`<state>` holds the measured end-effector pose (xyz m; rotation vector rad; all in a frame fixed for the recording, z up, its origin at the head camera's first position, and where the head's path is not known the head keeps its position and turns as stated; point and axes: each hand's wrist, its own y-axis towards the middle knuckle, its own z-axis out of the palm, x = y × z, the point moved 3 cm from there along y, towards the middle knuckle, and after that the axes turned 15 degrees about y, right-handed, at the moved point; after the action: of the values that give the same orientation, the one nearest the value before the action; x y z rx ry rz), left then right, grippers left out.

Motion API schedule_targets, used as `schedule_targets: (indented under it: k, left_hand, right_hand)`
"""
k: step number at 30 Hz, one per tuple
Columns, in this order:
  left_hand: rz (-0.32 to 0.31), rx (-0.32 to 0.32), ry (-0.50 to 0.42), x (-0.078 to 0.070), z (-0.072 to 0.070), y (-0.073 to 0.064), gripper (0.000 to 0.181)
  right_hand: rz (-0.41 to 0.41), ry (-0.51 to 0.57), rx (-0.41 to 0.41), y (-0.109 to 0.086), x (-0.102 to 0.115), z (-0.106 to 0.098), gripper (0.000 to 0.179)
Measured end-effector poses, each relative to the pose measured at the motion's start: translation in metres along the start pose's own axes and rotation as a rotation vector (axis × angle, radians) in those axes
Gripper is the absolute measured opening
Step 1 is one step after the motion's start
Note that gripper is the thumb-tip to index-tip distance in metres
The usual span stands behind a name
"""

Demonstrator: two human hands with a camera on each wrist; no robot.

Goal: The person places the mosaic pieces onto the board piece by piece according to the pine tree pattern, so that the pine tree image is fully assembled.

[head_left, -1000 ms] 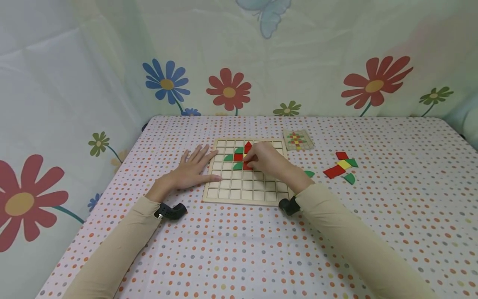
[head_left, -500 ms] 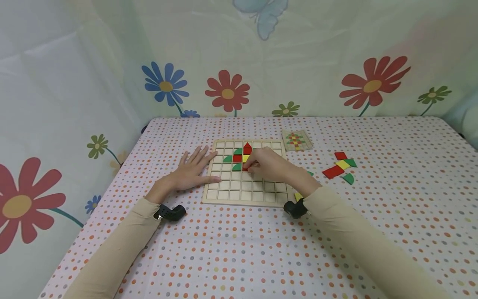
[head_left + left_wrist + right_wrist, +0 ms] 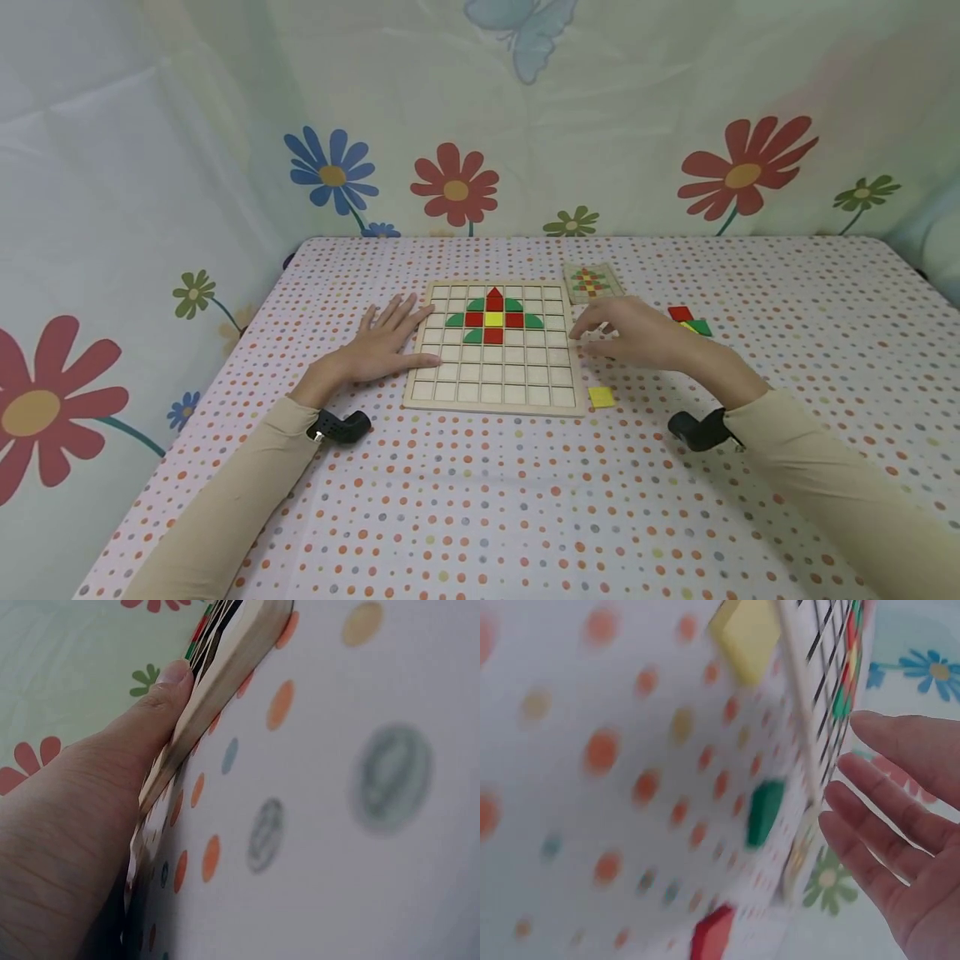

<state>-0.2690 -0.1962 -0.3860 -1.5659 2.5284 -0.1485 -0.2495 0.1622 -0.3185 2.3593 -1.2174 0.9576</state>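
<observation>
A wooden grid board lies on the table, with red, yellow and green flat pieces set in its upper cells. Among them are a yellow square, a red triangle and a red square. At the board's left edge rests my left hand, fingers spread; its thumb touches the rim in the left wrist view. My right hand hovers just past the board's right edge, fingers loosely bent and holding nothing. A green piece lies below it in the right wrist view.
A patterned card lies by the board's upper right corner. A loose yellow square sits near the lower right corner. Farther right are a red piece and a green piece, others being hidden by my right hand.
My right hand has let go of the red square on the board and moved right, off the board, uncovering red and green pieces there. The left hand has stayed put.
</observation>
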Motion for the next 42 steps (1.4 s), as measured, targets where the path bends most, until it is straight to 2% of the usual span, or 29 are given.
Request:
schedule_targets:
  k: [4, 9, 16, 26, 33, 38, 42]
  left_hand:
    - [-0.007, -0.001, 0.003, 0.002, 0.001, -0.001, 0.102]
    - [0.000, -0.011, -0.014, 0.002, 0.001, 0.000, 0.105]
    - [0.002, -0.007, -0.006, -0.001, 0.000, 0.001, 0.103]
    - [-0.009, 0.002, -0.007, 0.001, 0.000, 0.000, 0.098]
    - [-0.006, 0.005, -0.015, -0.001, -0.002, 0.001, 0.097]
    - [-0.004, -0.005, -0.016, 0.000, -0.001, 0.001, 0.099]
    - [-0.007, -0.004, -0.015, -0.001, -0.001, 0.001, 0.098]
  right_hand:
    - [0.035, 0.017, 0.000, -0.008, -0.018, -0.009, 0.020]
    - [0.083, 0.038, 0.004, -0.012, -0.032, -0.011, 0.022]
    - [0.097, 0.045, -0.039, -0.015, -0.041, -0.013, 0.017]
    - [0.175, 0.067, -0.057, -0.009, -0.048, -0.012, 0.017]
    - [0.144, 0.065, -0.070, -0.012, -0.047, -0.015, 0.014]
    - [0.130, 0.037, -0.107, -0.014, -0.051, -0.016, 0.020]
    - [0.114, 0.064, -0.141, -0.017, -0.055, -0.017, 0.025]
